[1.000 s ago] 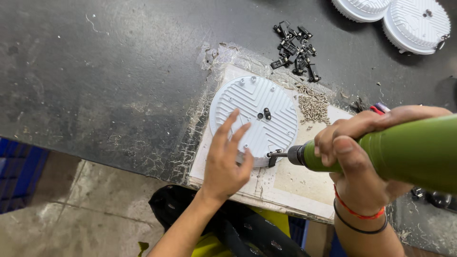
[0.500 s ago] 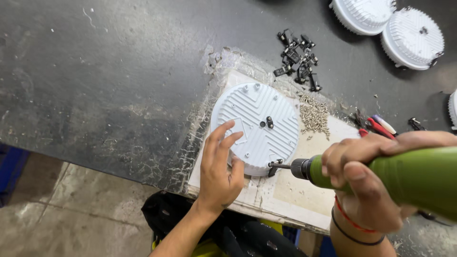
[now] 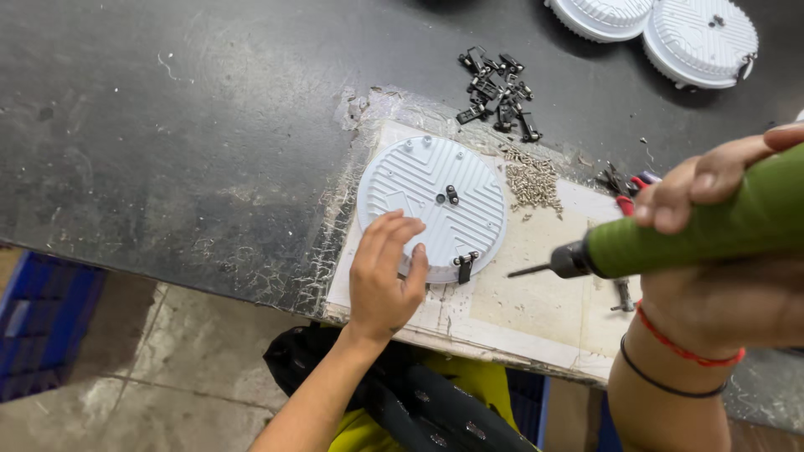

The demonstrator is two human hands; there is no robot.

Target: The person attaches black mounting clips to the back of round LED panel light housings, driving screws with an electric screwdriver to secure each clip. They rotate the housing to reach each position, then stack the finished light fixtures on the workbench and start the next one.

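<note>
Black clips [image 3: 498, 88], small screws [image 3: 533, 182], perhaps two white housings [image 3: 699, 38], blue crate [image 3: 42, 331].

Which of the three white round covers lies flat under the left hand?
The ribbed disc on the pale board, flat side up under the left hand. The other two sit at the far edge, untouched.
</note>
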